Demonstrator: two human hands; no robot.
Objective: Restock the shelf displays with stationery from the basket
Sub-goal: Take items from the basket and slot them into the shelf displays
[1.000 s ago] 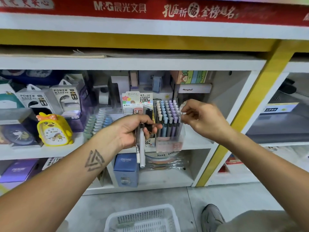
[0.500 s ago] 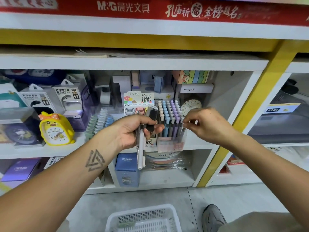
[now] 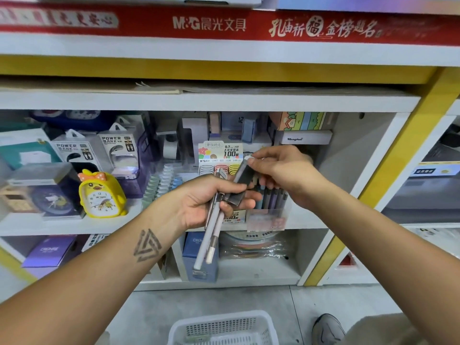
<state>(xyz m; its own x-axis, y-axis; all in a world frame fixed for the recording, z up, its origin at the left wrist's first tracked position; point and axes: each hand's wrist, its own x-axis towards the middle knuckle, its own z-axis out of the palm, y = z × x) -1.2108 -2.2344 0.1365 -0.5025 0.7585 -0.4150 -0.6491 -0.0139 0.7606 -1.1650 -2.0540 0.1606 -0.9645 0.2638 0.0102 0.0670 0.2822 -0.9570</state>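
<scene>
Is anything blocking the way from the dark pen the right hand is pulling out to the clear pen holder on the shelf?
Nothing visible. The right hand pinches the top of the dark pen, whose lower end sits in the left hand. The pen holder stands just behind and below, its open top free except for the pens already in it.

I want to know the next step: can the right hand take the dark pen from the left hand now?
Probably yes. The right hand already pinches the top of the dark pen, which sticks up above the left hand. Nothing lies between them; the left hand only has to loosen its grip.
</scene>
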